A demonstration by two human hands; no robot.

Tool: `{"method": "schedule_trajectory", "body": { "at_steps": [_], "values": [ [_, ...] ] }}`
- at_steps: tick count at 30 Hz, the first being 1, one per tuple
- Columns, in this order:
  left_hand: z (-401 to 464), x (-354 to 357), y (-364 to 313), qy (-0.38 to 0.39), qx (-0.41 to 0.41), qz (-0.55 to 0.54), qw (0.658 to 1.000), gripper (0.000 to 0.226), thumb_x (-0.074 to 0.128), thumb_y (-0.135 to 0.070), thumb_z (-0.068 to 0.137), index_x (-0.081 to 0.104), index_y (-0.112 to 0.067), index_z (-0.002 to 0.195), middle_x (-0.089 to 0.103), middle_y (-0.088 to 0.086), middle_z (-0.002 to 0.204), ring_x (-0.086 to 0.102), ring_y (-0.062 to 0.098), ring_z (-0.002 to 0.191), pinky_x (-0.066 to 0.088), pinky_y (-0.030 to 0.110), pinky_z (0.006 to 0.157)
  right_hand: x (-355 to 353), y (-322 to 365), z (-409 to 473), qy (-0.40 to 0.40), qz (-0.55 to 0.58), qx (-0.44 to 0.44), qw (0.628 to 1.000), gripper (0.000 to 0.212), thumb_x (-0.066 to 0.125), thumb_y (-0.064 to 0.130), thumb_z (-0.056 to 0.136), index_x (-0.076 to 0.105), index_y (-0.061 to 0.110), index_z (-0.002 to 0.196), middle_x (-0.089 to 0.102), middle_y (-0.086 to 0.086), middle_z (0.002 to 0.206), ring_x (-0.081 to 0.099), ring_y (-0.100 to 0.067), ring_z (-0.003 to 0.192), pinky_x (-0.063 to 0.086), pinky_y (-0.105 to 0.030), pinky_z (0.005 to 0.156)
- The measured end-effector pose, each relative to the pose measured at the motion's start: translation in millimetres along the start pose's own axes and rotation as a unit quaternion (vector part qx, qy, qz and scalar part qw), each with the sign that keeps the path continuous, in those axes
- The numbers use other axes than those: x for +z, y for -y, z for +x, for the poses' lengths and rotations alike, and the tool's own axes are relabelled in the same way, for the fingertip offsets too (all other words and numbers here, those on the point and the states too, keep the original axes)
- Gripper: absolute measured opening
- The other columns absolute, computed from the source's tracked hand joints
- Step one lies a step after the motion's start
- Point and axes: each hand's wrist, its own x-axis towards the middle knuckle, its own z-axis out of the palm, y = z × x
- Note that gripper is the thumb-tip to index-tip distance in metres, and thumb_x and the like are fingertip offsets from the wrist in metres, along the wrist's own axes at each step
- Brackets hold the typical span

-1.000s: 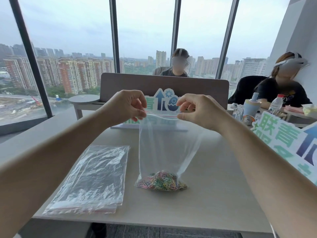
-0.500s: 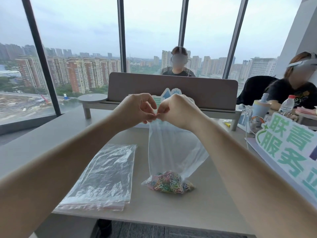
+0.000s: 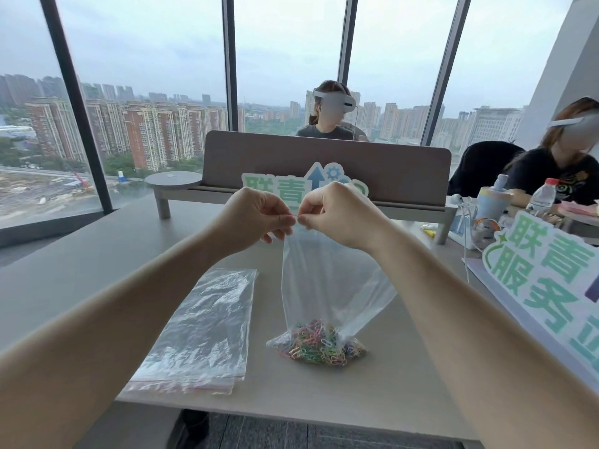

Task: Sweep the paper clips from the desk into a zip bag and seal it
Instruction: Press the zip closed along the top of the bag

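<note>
Together, left hand [image 3: 256,215] and right hand [image 3: 337,215] pinched bag [image 3: 327,286] top, pressing zip shut | clips [image 3: 319,343] weighted bottom on desk [image 3: 389,377]

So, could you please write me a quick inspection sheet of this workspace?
Surface: desk, grey, paper clips none loose.
Job's things: zip bag upright, clips heaped at its bottom, resting on the desk.
Clutter: spare bags lying flat; signs; bottle; cup.
Hands: left hand and right hand pinch the bag's top edge, close together.
Cables: white cord at the right.
Surroundings: windows, divider, two seated people.
</note>
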Motion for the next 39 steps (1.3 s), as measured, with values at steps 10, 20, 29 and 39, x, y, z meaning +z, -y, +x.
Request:
{"method": "schedule_trajectory", "body": {
  "at_steps": [10, 20, 29, 39],
  "values": [
    [-1, -4, 1, 0.026, -0.009, -0.015, 1.0, 0.011, 0.07, -0.011, 0.087, 0.073, -0.001, 0.084, 0.072, -0.006, 0.06, 0.066, 0.003, 0.054, 0.055, 0.019, 0.052, 5, 1, -1, 0.015, -0.027, -0.021, 0.999, 0.011, 0.06, 0.028, 0.087, 0.069, 0.023, 0.083, 0.062, 0.009, 0.074, 0.059, -0.017, 0.073, 0.051, -0.035, 0.069],
    [-3, 3, 3, -0.002, 0.006, 0.005, 1.0, 0.012, 0.071, -0.011, 0.088, 0.074, -0.002, 0.081, 0.073, -0.002, 0.065, 0.066, 0.005, 0.057, 0.055, 0.02, 0.052, 6, -4, -6, 0.02, -0.088, -0.032, 0.995, 0.014, 0.052, 0.035, 0.092, 0.063, 0.027, 0.091, 0.066, 0.002, 0.089, 0.059, -0.026, 0.083, 0.05, -0.038, 0.075],
    [-2, 10, 5, -0.045, 0.02, 0.017, 0.999, 0.015, 0.071, -0.005, 0.086, 0.071, -0.01, 0.072, 0.073, 0.004, 0.066, 0.064, 0.005, 0.055, 0.053, 0.019, 0.051, -1, -19, -23, -0.018, -0.125, -0.026, 0.992, 0.02, 0.047, 0.034, 0.093, 0.062, 0.021, 0.087, 0.065, 0.005, 0.087, 0.057, -0.027, 0.084, 0.038, -0.033, 0.072],
    [2, 14, 12, -0.066, 0.01, 0.028, 0.997, 0.015, 0.071, -0.006, 0.085, 0.072, -0.011, 0.071, 0.073, 0.006, 0.067, 0.064, 0.006, 0.055, 0.055, 0.02, 0.053, -16, -49, -49, -0.035, -0.128, 0.009, 0.991, 0.015, 0.051, 0.03, 0.091, 0.062, 0.022, 0.085, 0.053, 0.014, 0.075, 0.055, -0.022, 0.083, 0.031, -0.028, 0.071]
  ]
}}
